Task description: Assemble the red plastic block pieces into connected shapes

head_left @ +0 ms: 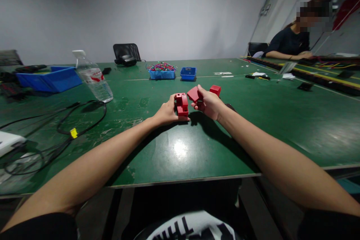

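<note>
Around a red block with a curved cut-out [182,105], my left hand [168,111] is closed, thumb low and fingers over the top and far side. The block rests on or just above the green table [157,146]; I cannot tell which. My right hand [208,104] pinches a smaller red block [194,94] a short gap to the right of the first one. Behind the right wrist, another red block [215,90] sits on the table. A dark object [231,107] is mostly hidden by the right forearm.
At the back stand a blue bin of colourful small parts [162,72] and a small blue tray [188,74]. To the left are a tilted-looking water bottle [94,78], a larger blue bin [52,79] and black cables [81,131]. A person [292,41] sits at the far right.
</note>
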### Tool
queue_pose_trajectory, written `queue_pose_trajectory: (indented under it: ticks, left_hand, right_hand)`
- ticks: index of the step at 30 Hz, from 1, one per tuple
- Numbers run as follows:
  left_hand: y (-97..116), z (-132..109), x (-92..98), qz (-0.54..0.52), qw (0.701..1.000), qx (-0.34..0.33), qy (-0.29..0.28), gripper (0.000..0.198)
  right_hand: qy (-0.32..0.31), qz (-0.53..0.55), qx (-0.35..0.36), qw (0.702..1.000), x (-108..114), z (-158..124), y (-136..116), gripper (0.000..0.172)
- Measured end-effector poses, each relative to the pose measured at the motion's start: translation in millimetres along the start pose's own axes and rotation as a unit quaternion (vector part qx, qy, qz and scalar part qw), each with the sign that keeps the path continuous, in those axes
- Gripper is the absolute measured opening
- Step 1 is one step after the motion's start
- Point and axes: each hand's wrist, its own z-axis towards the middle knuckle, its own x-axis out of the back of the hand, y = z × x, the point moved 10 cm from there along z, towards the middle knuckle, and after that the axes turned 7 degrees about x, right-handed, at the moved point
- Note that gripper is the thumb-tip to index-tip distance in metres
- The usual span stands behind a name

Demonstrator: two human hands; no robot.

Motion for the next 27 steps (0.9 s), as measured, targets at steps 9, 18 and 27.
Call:
queue_pose_trajectory:
  ticks: [9, 18, 27]
  left_hand:
    - [-0.9, 1.0, -0.7, 0.002, 1.0, 0.004, -0.002, 0.111]
    - [0.2, -0.3, 0.3, -0.011, 1.0, 0.006, 0.001, 0.108]
    - [-0.3, -0.2, -0.3, -0.012, 1.0, 0.009, -0.002, 0.109]
  right_hand:
    - [0.014, 0.024, 0.024, 0.999, 2.2, -4.5, -8.3, 0.017]
    - [-0.001, 0.059, 0.044, 0.997, 0.0, 0.7, -5.7, 0.014]
    - [0.017, 0.046, -0.028, 0.998, 0.0, -5.9, -1.0, 0.034]
